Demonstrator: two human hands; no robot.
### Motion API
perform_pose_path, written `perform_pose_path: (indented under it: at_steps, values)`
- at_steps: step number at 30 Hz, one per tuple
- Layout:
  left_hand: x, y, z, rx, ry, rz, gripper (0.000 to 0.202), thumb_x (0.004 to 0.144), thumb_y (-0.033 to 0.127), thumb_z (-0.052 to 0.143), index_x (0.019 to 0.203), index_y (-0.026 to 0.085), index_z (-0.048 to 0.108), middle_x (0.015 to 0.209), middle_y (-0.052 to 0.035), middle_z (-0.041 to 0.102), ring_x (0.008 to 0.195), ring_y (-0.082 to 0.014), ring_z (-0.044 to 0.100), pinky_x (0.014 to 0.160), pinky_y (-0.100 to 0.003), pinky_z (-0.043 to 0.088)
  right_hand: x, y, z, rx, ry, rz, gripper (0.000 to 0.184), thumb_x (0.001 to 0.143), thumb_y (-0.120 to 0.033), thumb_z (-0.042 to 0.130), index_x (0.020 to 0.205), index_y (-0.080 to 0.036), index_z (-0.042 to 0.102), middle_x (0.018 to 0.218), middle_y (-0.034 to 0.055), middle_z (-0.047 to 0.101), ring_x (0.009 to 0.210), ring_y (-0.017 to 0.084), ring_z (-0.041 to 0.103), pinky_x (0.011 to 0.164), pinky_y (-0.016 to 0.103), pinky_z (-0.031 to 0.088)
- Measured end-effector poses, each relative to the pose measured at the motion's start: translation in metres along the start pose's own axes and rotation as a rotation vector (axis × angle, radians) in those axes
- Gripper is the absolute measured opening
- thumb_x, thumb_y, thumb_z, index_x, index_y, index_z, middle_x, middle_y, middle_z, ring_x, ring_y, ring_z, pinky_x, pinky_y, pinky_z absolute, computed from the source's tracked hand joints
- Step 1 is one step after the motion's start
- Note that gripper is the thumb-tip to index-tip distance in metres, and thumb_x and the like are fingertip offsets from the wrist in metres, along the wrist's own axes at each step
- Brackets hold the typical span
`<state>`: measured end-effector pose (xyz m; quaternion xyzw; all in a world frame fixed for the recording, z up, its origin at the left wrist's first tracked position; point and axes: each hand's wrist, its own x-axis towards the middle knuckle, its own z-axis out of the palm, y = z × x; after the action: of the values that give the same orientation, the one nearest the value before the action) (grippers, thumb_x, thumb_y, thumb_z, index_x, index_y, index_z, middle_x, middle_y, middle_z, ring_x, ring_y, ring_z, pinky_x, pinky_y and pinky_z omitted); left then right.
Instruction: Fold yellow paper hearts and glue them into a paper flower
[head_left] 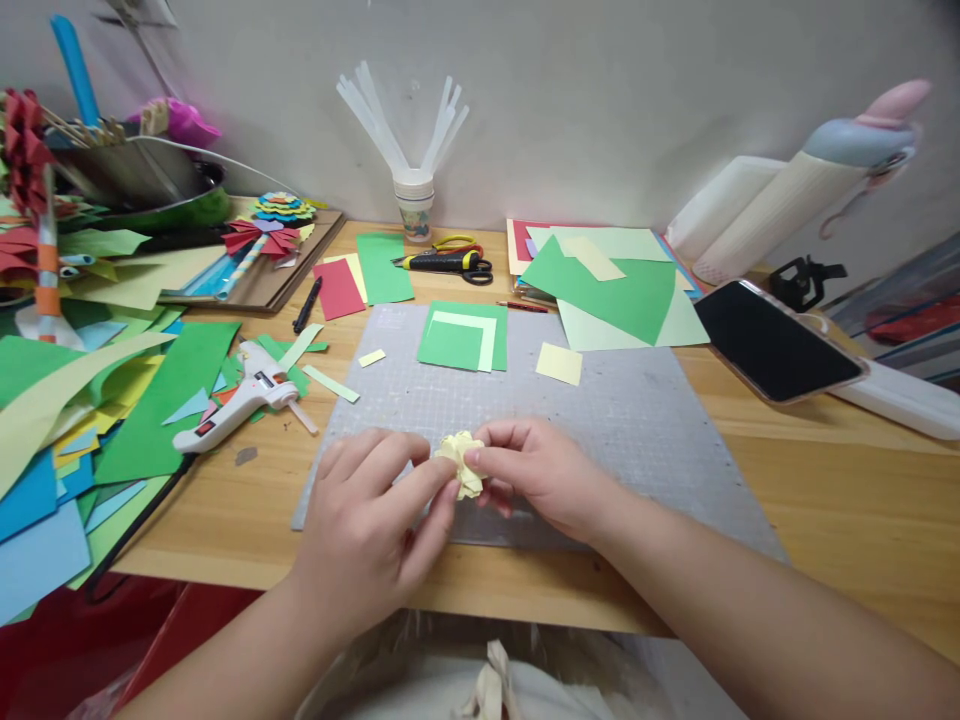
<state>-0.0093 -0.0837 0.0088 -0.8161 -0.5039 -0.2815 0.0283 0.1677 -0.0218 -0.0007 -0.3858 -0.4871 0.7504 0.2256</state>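
Note:
Between my two hands, over the near part of the grey cutting mat (630, 430), is a small pale yellow paper flower (466, 478) with ruffled petals. The thumb and fingers of my right hand (536, 470) pinch its right side. From the left, my left hand (375, 515) grips its edge between thumb and index finger. Farther back on the mat lie green paper squares (451, 345) with a pale green L-shaped strip (486, 345), a pale yellow paper square (559, 364) and a small yellow scrap (372, 357).
A white glue gun (244, 400) lies among paper scraps on the left. Scissors (472, 270), a pen (307, 305) and a cup of clear sticks (415, 205) stand or lie behind the mat. A phone (776, 340) leans at the right, near stacked paper (607, 290).

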Motion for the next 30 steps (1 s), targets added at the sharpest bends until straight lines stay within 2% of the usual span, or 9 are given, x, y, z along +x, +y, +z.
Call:
perform_pose_path:
  at_steps: [6, 13, 18, 24, 30]
  values:
    - [0.007, -0.001, 0.003, -0.174, 0.026, -0.145, 0.007, 0.085, 0.022, 0.061, 0.078, 0.021, 0.064, 0.079, -0.0027, 0.059, 0.075, -0.0186, 0.053, 0.068, -0.033, 0.038, -0.001, 0.003, 0.000, -0.106, -0.046, -0.073, 0.022, 0.081, -0.035, 0.060, 0.070, -0.017, 0.059, 0.063, -0.0005, 0.059, 0.050, 0.009, 0.048, 0.050, 0.023, 0.038]
    - [0.013, -0.007, 0.000, -0.333, -0.064, -0.297, 0.010, 0.083, 0.028, 0.065, 0.074, 0.023, 0.066, 0.078, -0.0002, 0.053, 0.078, -0.0176, 0.053, 0.069, -0.030, 0.040, -0.003, 0.002, 0.002, -0.181, -0.039, -0.148, 0.021, 0.083, -0.034, 0.057, 0.070, -0.017, 0.057, 0.066, 0.0001, 0.058, 0.057, 0.010, 0.049, 0.056, 0.024, 0.039]
    - [0.014, -0.009, -0.003, -0.283, -0.044, -0.295, 0.011, 0.079, 0.029, 0.070, 0.074, 0.022, 0.064, 0.081, -0.0003, 0.053, 0.083, -0.0188, 0.053, 0.074, -0.032, 0.040, -0.003, -0.001, 0.003, -0.185, -0.009, -0.155, 0.018, 0.080, -0.032, 0.059, 0.072, -0.016, 0.058, 0.067, -0.0002, 0.056, 0.058, 0.010, 0.050, 0.056, 0.024, 0.040]
    - [0.015, -0.007, -0.004, -0.244, -0.070, -0.210, 0.007, 0.086, 0.025, 0.061, 0.081, 0.022, 0.065, 0.085, -0.0016, 0.053, 0.084, -0.0188, 0.052, 0.076, -0.034, 0.039, -0.002, -0.003, 0.002, -0.172, -0.026, -0.158, 0.022, 0.082, -0.035, 0.058, 0.071, -0.016, 0.058, 0.066, 0.0001, 0.056, 0.058, 0.010, 0.048, 0.056, 0.024, 0.039]
    - [0.017, -0.009, -0.003, -0.275, -0.077, -0.298, 0.012, 0.082, 0.027, 0.066, 0.077, 0.020, 0.058, 0.083, -0.0009, 0.054, 0.085, -0.0189, 0.052, 0.075, -0.033, 0.039, -0.003, -0.002, 0.002, -0.202, -0.030, -0.201, 0.019, 0.083, -0.031, 0.057, 0.071, -0.016, 0.058, 0.067, -0.0004, 0.056, 0.058, 0.009, 0.050, 0.057, 0.023, 0.040]
